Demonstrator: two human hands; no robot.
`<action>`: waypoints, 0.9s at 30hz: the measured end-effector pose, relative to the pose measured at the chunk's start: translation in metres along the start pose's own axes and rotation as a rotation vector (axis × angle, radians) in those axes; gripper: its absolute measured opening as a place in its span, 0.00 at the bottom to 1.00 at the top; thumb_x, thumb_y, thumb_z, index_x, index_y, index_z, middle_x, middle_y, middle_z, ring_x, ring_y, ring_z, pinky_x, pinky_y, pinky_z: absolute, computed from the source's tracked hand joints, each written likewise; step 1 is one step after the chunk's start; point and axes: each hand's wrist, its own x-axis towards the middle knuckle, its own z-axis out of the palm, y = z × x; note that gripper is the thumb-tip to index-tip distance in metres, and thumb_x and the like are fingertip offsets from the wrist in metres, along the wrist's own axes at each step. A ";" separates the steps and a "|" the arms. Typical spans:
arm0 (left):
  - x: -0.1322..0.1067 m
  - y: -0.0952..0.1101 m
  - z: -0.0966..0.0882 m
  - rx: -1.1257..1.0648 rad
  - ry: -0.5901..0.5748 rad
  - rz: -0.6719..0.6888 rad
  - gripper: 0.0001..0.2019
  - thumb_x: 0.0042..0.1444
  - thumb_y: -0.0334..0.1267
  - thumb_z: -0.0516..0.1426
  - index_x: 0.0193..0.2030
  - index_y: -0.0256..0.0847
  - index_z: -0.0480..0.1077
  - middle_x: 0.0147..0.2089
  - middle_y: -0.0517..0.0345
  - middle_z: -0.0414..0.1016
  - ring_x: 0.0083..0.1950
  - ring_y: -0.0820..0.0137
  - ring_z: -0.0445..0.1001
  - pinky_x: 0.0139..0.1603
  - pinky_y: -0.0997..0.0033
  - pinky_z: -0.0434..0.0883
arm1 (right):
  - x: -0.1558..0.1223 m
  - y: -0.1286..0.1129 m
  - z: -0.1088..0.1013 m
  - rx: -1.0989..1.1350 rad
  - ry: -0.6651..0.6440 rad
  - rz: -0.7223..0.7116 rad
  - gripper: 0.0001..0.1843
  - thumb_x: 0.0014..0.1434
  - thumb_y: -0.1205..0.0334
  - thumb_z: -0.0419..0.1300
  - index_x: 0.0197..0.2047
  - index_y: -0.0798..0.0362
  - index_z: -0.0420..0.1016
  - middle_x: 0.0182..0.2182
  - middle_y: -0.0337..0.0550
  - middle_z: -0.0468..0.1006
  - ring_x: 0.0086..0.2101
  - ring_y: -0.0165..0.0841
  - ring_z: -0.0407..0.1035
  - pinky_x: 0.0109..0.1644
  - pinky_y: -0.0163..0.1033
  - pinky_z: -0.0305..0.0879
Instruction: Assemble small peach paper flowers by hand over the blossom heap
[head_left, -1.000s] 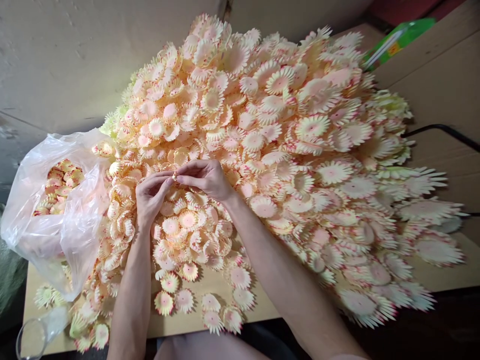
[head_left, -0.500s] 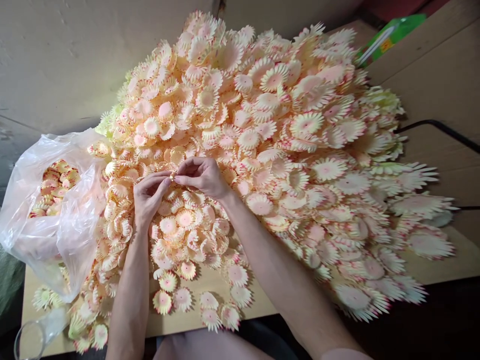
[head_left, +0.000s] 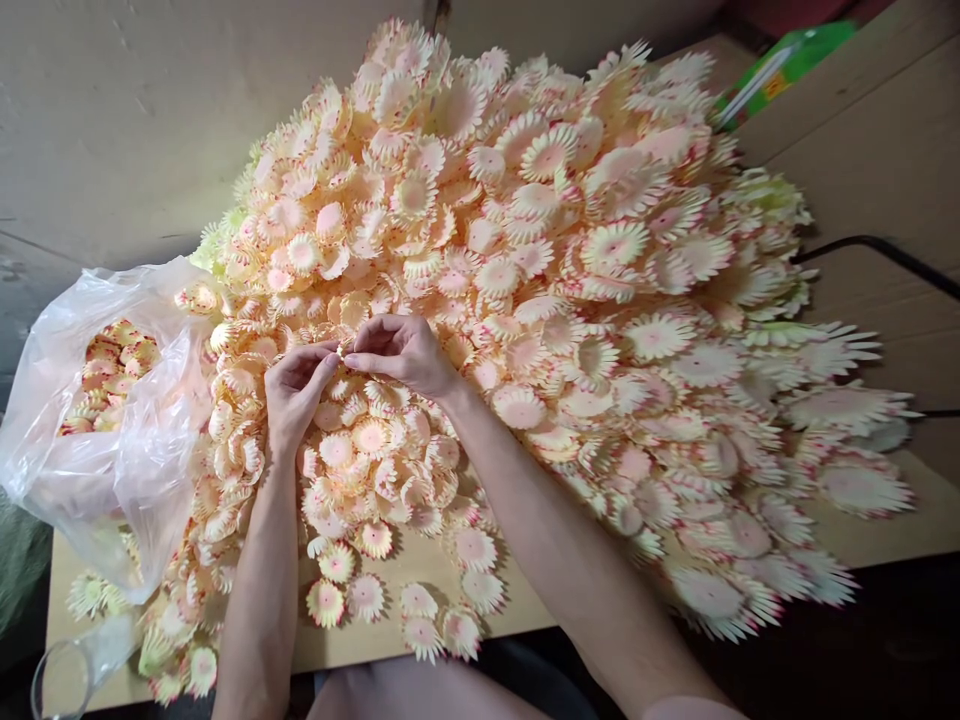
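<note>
A big heap of cream and pink paper flower pieces (head_left: pixel 540 260) covers a wooden table (head_left: pixel 420 570). My left hand (head_left: pixel 294 392) and my right hand (head_left: pixel 405 352) meet fingertip to fingertip above the heap's near left part. Both pinch one small flower piece (head_left: pixel 346 350) between thumb and fingers. It is mostly hidden by the fingertips. Loose flower pieces (head_left: pixel 375 600) lie flat on the table near my forearms.
A clear plastic bag (head_left: pixel 112 420) with more flower pieces sits at the left. A clear glass (head_left: pixel 56 680) stands at the bottom left corner. A green box (head_left: pixel 787 65) lies at the top right, and a black cable (head_left: pixel 877 255) runs along the right.
Both hands stay together on the small piece, with only slight finger movement. The view has shifted a little.
</note>
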 end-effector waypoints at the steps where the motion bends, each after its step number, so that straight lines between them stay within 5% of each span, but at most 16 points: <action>1: 0.000 0.000 0.000 -0.004 -0.005 0.007 0.09 0.54 0.41 0.67 0.36 0.38 0.79 0.44 0.49 0.82 0.44 0.69 0.80 0.47 0.72 0.76 | 0.000 -0.001 0.000 0.002 -0.003 0.002 0.19 0.37 0.60 0.77 0.29 0.58 0.74 0.27 0.39 0.78 0.27 0.25 0.71 0.36 0.32 0.73; 17: 0.001 0.003 0.000 0.031 -0.025 0.052 0.06 0.55 0.39 0.66 0.35 0.39 0.80 0.43 0.49 0.82 0.43 0.70 0.80 0.45 0.72 0.76 | 0.000 0.000 0.000 -0.022 0.044 -0.006 0.20 0.35 0.60 0.77 0.27 0.57 0.73 0.26 0.39 0.78 0.25 0.25 0.70 0.32 0.31 0.71; 22: -0.001 0.001 0.000 0.027 -0.044 0.040 0.08 0.48 0.38 0.69 0.35 0.38 0.80 0.45 0.48 0.81 0.42 0.69 0.80 0.42 0.73 0.76 | 0.000 0.000 0.000 -0.039 0.033 -0.014 0.21 0.37 0.58 0.77 0.28 0.57 0.72 0.25 0.40 0.76 0.27 0.27 0.70 0.34 0.34 0.71; 27: 0.000 0.003 -0.001 0.090 0.029 0.070 0.07 0.56 0.41 0.64 0.33 0.40 0.81 0.43 0.49 0.82 0.43 0.68 0.80 0.43 0.72 0.75 | 0.001 0.002 0.000 -0.043 0.044 -0.026 0.21 0.37 0.58 0.77 0.28 0.57 0.72 0.28 0.41 0.78 0.28 0.26 0.71 0.35 0.34 0.71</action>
